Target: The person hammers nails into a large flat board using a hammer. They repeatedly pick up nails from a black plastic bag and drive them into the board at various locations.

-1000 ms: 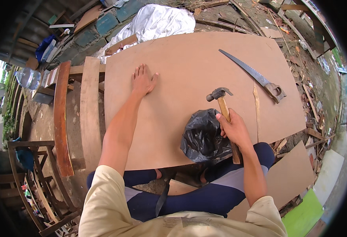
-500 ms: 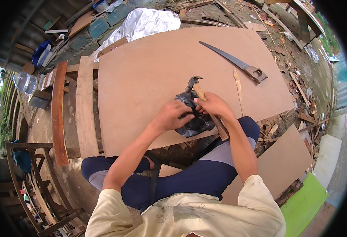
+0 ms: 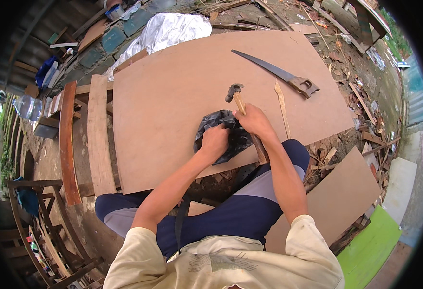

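A black plastic bag (image 3: 238, 144) lies crumpled near the front edge of a large brown board (image 3: 163, 106). My left hand (image 3: 216, 143) is curled down at the bag's middle, its fingertips sunk among the folds, so what they grip is hidden. My right hand (image 3: 253, 120) is wrapped around the wooden handle of a claw hammer (image 3: 239, 99), above the bag's right side. The hammer's head points away from me and its handle end reaches back along my forearm. To the right lie a handsaw (image 3: 283, 74) and a thin, pointed wood strip (image 3: 281, 106).
Two wooden planks, one reddish (image 3: 69, 144) and one pale (image 3: 100, 135), run along the board's left side. A smaller brown panel (image 3: 341, 192) and a green sheet (image 3: 372, 250) lie at the right. Wood scraps (image 3: 324, 156) litter the ground; a silver sheet (image 3: 173, 33) is heaped behind.
My left hand has moved down into the bag, its fingers curling in. The bag has spread out to the left. My right hand still holds the hammer; the whole view has shifted slightly.
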### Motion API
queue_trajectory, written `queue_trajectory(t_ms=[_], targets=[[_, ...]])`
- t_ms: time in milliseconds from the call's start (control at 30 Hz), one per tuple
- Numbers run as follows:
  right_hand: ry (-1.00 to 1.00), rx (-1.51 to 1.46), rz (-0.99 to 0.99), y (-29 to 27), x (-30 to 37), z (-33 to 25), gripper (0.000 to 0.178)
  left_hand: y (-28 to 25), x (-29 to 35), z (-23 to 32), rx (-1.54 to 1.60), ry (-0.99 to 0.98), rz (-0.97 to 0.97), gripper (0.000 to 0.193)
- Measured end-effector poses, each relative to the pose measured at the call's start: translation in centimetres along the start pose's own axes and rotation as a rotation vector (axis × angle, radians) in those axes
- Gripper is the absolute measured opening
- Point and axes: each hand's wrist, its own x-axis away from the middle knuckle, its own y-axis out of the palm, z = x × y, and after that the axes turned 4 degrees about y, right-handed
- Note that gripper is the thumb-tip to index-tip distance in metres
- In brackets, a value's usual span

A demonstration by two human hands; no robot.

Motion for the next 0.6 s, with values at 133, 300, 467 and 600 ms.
queue_trajectory(t_ms=[133, 300, 467, 600], targets=[[0.002, 0.007, -0.001, 0.1, 0.0, -0.2, 0.047, 0.1, 0.4, 0.5, -0.081, 0.012, -0.014, 0.012], [0.005, 0.004, -0.022, 0.2, 0.1, -0.4, 0.046, 0.3, 0.5, 1.4, -0.12, 0.002, 0.002, 0.01], [-0.016, -0.016, -0.043, 0.3, 0.1, -0.7, 0.047, -0.9, -0.2, 1.1, 0.11, -0.164, -0.065, 0.018], [-0.035, -0.055, -0.018, 1.2, -1.2, 1.4, 0.046, -1.1, -1.2, 0.6, 0.181, -0.216, -0.22, 0.023]])
